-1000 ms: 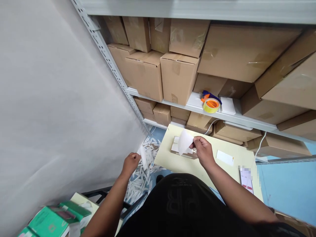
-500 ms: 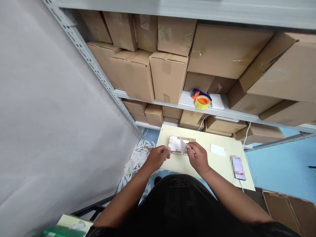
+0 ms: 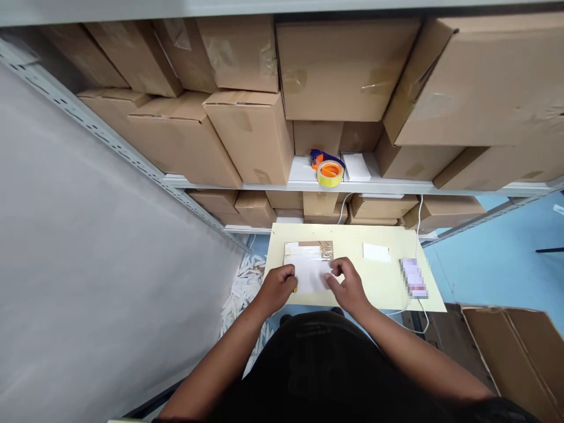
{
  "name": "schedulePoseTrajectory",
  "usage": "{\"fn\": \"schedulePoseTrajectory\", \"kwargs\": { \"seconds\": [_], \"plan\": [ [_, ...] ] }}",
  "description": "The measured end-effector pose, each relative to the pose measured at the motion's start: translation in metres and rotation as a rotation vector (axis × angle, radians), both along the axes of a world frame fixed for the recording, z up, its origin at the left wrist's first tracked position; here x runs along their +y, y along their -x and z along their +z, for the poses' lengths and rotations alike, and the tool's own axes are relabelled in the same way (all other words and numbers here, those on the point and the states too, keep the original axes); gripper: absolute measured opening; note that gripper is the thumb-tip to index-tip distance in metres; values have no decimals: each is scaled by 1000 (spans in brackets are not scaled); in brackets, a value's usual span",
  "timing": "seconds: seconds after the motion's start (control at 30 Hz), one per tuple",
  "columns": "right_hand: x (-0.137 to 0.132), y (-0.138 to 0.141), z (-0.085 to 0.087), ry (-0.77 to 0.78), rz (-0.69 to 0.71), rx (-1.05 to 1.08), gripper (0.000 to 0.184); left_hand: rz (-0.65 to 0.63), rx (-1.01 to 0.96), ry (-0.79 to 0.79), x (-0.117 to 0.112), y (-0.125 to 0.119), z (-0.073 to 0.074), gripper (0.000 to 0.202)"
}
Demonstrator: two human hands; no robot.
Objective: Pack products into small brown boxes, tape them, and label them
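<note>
A white paper label [image 3: 311, 276] lies flat on the pale yellow table [image 3: 388, 282], held at both ends. My left hand [image 3: 277, 286] pinches its left edge with closed fingers. My right hand [image 3: 346, 286] pinches its right edge. Just beyond the label sits a small brown cardboard parcel [image 3: 308, 251] with white stickers and clear tape on top. A smaller white label [image 3: 376, 252] lies to the right of the parcel, apart from both hands.
A phone [image 3: 413, 278] with a white cable lies at the table's right. A yellow tape roll [image 3: 330, 173] sits on the grey shelf among cardboard boxes [image 3: 251, 135]. White paper strips [image 3: 242, 291] litter the blue floor at left. An open carton [image 3: 515, 346] stands at right.
My left hand dropped a paper strip at the floor pile and came to the table. Both hands brought the curled label down flat in front of the parcel. The view swung right.
</note>
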State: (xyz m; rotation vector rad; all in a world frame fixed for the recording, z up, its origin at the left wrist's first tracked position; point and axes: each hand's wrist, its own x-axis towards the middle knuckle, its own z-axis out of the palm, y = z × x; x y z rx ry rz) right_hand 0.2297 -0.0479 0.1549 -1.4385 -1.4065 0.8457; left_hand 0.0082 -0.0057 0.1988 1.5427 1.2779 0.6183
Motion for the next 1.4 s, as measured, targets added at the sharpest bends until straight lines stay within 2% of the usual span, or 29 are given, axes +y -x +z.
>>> {"fn": "schedulePoseTrajectory", "kwargs": {
  "seconds": [0.1, 0.2, 0.37, 0.57, 0.73, 0.87, 0.97, 1.07, 1.2, 1.3, 1.4],
  "plan": [
    [5, -10, -10, 402, 58, 392, 31, -26, -39, -14, 1, 3, -8, 20],
    [8, -9, -19, 583, 108, 586, 29, -17, -41, -22, 5, 6, -16, 19],
    [18, -3, -28, 582, 11, 574, 32, 2, -75, -10, 11, 9, -18, 18],
    [23, 0, -26, 571, 143, 596, 39, 12, -135, 25, 15, 13, -18, 15],
    [22, 9, -27, 570, 154, 539, 39, -7, -157, -13, 16, 18, -22, 18],
    [29, 4, -31, 494, 51, 373, 35, 46, -12, -69, 23, 18, -26, 31],
    [45, -7, -35, 374, -4, 46, 34, 43, 216, -120, 37, 11, -37, 39],
    [68, -15, -44, 314, -32, -326, 31, -36, 502, -191, 58, -1, -56, 40],
    [90, -13, -64, 318, -16, -665, 29, -109, 798, -190, 80, -16, -86, 39],
    [93, -7, -80, 315, -9, -847, 31, -146, 894, -176, 87, -21, -106, 41],
    [90, -2, -93, 296, -13, -945, 32, -172, 911, -166, 88, -22, -121, 41]
  ]
}}
